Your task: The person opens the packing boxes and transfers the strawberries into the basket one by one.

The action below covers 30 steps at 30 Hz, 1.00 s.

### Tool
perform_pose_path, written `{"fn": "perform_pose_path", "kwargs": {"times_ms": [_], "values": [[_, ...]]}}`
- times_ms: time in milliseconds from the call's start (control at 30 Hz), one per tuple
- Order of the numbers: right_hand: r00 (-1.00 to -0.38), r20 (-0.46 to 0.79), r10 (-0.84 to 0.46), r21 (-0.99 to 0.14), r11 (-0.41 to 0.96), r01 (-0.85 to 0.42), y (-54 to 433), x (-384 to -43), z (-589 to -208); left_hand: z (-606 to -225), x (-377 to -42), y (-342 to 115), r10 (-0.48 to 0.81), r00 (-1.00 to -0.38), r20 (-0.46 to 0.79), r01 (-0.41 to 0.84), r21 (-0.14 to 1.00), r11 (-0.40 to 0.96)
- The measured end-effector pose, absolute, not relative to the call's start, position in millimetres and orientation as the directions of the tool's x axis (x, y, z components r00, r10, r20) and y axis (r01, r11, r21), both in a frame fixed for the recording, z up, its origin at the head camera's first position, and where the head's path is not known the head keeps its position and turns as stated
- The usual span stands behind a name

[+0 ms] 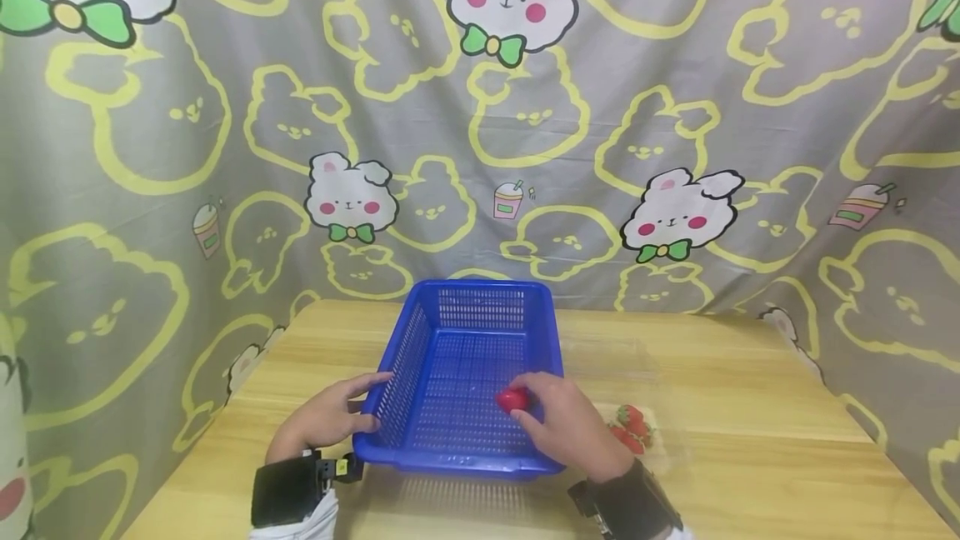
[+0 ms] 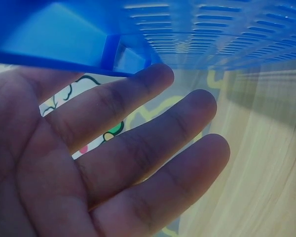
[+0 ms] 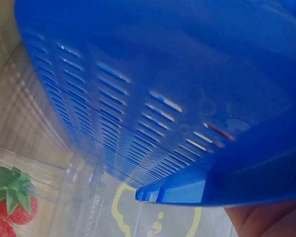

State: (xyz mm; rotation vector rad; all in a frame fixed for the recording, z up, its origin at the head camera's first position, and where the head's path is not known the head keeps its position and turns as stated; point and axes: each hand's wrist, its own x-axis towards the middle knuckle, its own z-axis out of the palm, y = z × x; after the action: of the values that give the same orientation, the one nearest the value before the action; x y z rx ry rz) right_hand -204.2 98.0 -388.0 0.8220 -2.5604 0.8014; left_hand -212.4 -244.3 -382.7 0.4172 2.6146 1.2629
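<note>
A blue plastic basket (image 1: 459, 462) with slotted walls stands on the table. My left hand (image 1: 330, 417) is at its left side, index fingertip and thumb at the rim. In the left wrist view the other fingers (image 2: 153, 148) of that hand extend loosely outside the slotted wall. Over the right part of the basket, my right hand (image 1: 562, 419) pinches a strawberry (image 1: 512, 400), red and partly covered by the fingers. Other strawberries (image 1: 633, 418) with green leaves lie just right of the basket, partly behind my right wrist; the right wrist view also shows a strawberry (image 3: 15, 200).
A clear plastic container (image 3: 71, 192) is beside the basket's right wall, around the loose strawberries. The light wooden table (image 1: 750, 440) extends to both sides. A grey curtain (image 1: 450, 132) with cartoon rabbits hangs behind and along the sides.
</note>
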Motion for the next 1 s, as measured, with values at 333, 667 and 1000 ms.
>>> {"fn": "perform_pose_path", "kwargs": {"times_ms": [333,667,1000], "values": [[-0.771,0.414,-0.485,-0.390,0.670,-0.631,96.1,-203.7,-394.4,-382.4,-210.5,-242.8,0.326,-0.943,-0.061,0.156,0.786,0.598],[-0.775,0.372,-0.511,-0.388,0.673,-0.630,95.5,-203.5,-394.1,-382.5,-209.3,-243.0,0.343,-0.938,-0.051,0.174,0.788,0.590],[-0.766,0.343,-0.543,-0.380,0.666,-0.642,94.9,-202.1,-391.1,-380.7,-209.1,-242.4,0.339,-0.940,-0.047,0.177,0.781,0.599]]}}
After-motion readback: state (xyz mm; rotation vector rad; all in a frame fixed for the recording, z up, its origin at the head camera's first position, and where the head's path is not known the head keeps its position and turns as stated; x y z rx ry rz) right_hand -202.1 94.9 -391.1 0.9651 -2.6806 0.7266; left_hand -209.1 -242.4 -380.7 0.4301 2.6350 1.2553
